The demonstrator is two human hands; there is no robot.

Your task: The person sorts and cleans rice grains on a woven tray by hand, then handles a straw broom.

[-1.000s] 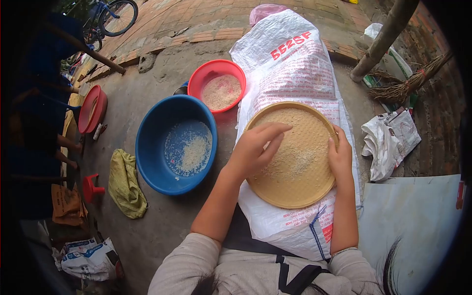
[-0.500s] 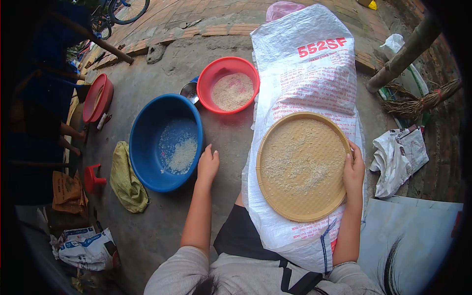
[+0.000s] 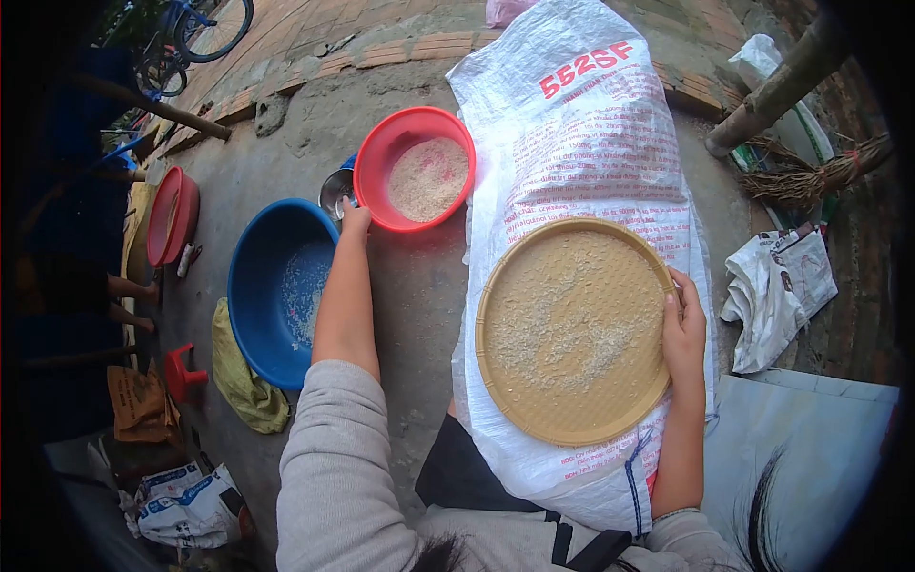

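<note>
A round woven bamboo winnowing tray (image 3: 610, 410), with pale grains scattered over it, rests on the white printed sack (image 3: 591, 162) across my lap. My right hand (image 3: 683, 329) grips the tray's right rim, thumb on top. My left hand (image 3: 355, 225) is stretched forward between the blue basin (image 3: 257, 315) and the red basin (image 3: 366, 181). Its fingers are closed at the rim of a small metal bowl (image 3: 335, 188); part of their grip is hidden. Grains lie in both basins, and my left forearm covers part of the blue one.
A green-yellow sack (image 3: 243, 377) lies beside the blue basin, with a red plastic stool (image 3: 183, 374) farther left. Another red basin (image 3: 174, 217) stands at far left, near a person's feet (image 3: 133, 303). A wooden post (image 3: 777, 86) and crumpled white bag (image 3: 780, 297) are at right.
My left hand has moved forward from beside the blue basin to the metal bowl. My right hand stays on the tray. The view has shifted slightly.
</note>
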